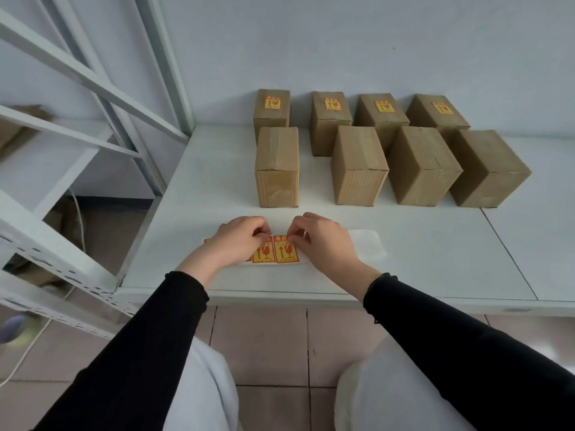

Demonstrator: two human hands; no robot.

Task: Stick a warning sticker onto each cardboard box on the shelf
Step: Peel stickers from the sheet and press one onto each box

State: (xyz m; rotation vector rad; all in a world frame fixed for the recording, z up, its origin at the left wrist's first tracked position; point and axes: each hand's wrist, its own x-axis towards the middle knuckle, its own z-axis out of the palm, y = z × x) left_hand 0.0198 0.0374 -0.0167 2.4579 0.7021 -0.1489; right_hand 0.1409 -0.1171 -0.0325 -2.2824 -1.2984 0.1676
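Observation:
Several cardboard boxes stand in two rows on the white shelf (420, 259). The back-row boxes (271, 108) each carry a red-and-yellow warning sticker on top. The front-row boxes (277, 169) have bare tops. A strip of warning stickers (284, 251) lies on its white backing paper near the shelf's front edge. My left hand (239, 241) presses on the strip's left part, fingers pinched at its top edge. My right hand (320, 241) pinches the top corner of the rightmost sticker.
The bare end of the backing paper (368, 244) extends right of my right hand. White metal shelf uprights (93, 85) and braces stand at left. Tiled floor (264, 346) and my knees are below the shelf edge.

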